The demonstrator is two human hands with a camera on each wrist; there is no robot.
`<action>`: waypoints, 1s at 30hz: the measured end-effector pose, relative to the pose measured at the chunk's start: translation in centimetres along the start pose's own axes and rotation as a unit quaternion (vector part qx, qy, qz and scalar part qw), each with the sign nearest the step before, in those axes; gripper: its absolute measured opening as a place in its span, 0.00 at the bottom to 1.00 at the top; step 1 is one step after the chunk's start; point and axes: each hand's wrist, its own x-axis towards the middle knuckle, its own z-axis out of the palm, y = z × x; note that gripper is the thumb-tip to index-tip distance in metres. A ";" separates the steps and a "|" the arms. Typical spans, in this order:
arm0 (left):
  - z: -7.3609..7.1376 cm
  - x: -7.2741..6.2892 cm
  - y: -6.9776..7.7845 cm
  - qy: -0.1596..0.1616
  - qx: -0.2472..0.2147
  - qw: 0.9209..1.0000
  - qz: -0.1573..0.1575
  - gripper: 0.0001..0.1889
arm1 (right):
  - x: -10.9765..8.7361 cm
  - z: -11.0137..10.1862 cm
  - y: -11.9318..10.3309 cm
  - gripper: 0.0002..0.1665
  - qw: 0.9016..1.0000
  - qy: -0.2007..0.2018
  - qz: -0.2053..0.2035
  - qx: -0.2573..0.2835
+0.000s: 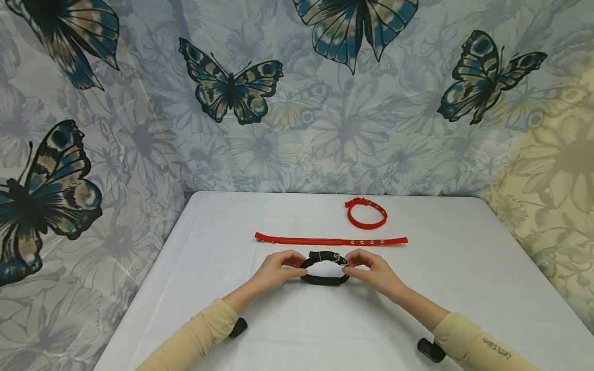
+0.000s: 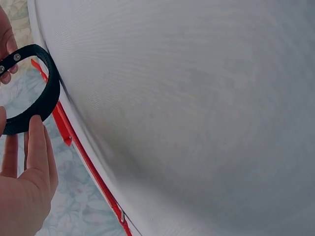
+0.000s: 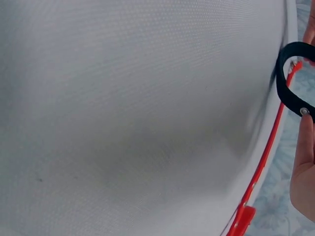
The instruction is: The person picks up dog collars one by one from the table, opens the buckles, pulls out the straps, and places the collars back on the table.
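Observation:
A black collar [image 1: 325,281], buckled into a loop, stands between my two hands over the white table. My left hand [image 1: 278,269] pinches its left side between thumb and fingers. On the opposite side, the thumb and fingers of my right hand [image 1: 375,271] pinch it close to the buckle, which faces away at the top of the loop. Metal eyelets show along the black collar [image 2: 48,98] in the left wrist view. The right wrist view shows a fingertip of the right hand [image 3: 305,182] against an eyelet.
Just beyond the hands, a red collar [image 1: 301,240] lies straight across the white table [image 1: 223,211], eyelets toward its right end. Farther back lies another red collar [image 1: 366,225], fastened into a loop. Butterfly-printed cloth [image 1: 260,149] hangs behind the table's back edge.

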 end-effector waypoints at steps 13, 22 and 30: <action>-0.1 0.5 0.7 0.010 0.002 0.999 0.041 0.17 | 0.3 -0.1 -0.1 0.17 1.000 -0.001 -0.010 -0.009; 0.0 0.9 1.3 0.011 0.031 0.998 0.051 0.15 | 0.3 0.0 -0.1 0.17 1.000 0.000 -0.003 -0.007; 0.2 1.0 1.0 0.014 0.038 0.997 0.064 0.14 | 0.2 0.1 -0.2 0.16 1.000 0.008 -0.001 -0.016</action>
